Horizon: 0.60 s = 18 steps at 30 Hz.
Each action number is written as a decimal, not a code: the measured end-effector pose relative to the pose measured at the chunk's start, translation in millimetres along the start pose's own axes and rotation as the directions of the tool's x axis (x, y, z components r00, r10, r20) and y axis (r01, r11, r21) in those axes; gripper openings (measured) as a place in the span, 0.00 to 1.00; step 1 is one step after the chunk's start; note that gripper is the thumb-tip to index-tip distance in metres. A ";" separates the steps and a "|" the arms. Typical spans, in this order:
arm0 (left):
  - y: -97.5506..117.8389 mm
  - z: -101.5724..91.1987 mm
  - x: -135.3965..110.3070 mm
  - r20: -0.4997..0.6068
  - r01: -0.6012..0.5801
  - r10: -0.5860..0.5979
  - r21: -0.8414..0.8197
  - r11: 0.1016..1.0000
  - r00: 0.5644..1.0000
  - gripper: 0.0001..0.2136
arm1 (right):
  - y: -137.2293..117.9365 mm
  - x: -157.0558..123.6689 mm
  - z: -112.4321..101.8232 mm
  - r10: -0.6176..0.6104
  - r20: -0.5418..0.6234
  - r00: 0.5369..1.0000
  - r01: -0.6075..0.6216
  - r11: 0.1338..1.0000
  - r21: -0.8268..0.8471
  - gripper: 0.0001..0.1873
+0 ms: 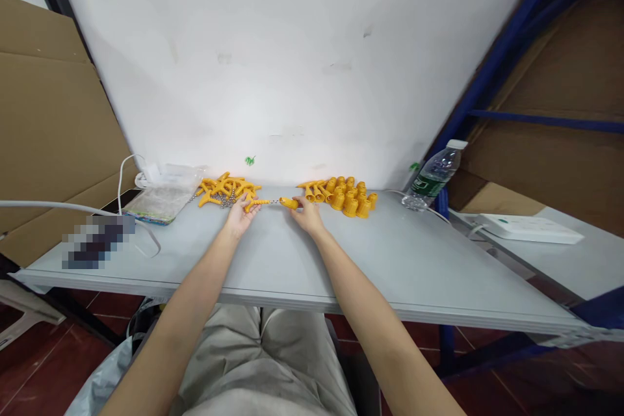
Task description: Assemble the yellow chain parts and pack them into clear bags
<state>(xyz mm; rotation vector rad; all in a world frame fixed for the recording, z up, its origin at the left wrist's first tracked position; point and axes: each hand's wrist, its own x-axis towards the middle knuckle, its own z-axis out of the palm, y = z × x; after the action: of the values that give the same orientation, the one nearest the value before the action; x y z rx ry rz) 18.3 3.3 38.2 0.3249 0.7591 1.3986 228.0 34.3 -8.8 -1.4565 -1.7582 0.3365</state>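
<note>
My left hand (238, 217) is closed around a yellow handle with a ridged shaft (261, 202), held roughly level just above the table. From the shaft's tip a short metal chain (274, 201) runs to a yellow piece (288, 203), which the fingers of my right hand (309, 216) grip at its right side; its exact shape is partly hidden. Beyond my left hand lies a pile of yellow forked handles (225, 183) with metal chains among them. Several yellow cups (350, 207) stand grouped to the right of my right hand, and several yellow pieces with pointed tails (319, 190) lie beside them.
A plastic bottle (433, 175) leans at the table's right end. At left are a clear plastic bag (163, 200), a white cable (119, 188) and a blurred-out dark item (97, 244). A white panel (302, 65) rises behind the grey table (292, 273). A power strip (531, 229) lies farther right.
</note>
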 end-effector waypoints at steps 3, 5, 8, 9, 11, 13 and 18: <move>-0.3 -0.3 0.3 -0.016 0.006 -0.006 -0.003 1.000 1.000 0.26 | -2.2 -0.4 -0.4 -0.032 -0.007 0.999 0.032 0.998 0.049 0.19; -0.1 -0.3 -0.7 -0.022 -0.003 0.003 -0.010 1.000 1.000 0.26 | -2.5 -0.4 -1.7 -0.031 -0.016 0.999 0.032 0.998 0.059 0.19; 1.0 -0.3 -2.8 -0.027 -0.023 0.022 -0.018 1.000 0.999 0.26 | -0.2 0.3 -2.8 -0.037 -0.038 0.999 0.039 0.998 0.044 0.19; 1.4 -0.3 -3.2 -0.032 -0.026 0.025 -0.019 0.999 0.999 0.26 | 1.0 0.7 -2.7 -0.042 -0.044 0.998 0.044 0.998 0.038 0.19; 2.2 -0.4 -3.3 -0.043 -0.027 0.026 -0.022 0.999 0.999 0.26 | 3.5 1.6 -2.0 -0.053 -0.053 0.997 0.055 0.998 0.025 0.19; 2.8 -0.7 -2.3 -0.056 -0.027 0.026 -0.032 0.999 0.998 0.26 | 5.3 2.3 -1.1 -0.058 -0.054 0.997 0.059 0.998 0.013 0.19; 3.2 -1.2 0.3 -0.083 -0.027 0.024 -0.046 0.999 0.996 0.26 | 2.3 1.4 -1.4 -0.063 -0.027 0.998 0.064 0.997 0.041 0.20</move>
<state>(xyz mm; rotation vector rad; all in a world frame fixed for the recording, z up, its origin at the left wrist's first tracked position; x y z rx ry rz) 15.1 4.0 39.3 0.2425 0.7907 1.4588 230.6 35.9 -8.8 -1.3671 -1.7624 0.3182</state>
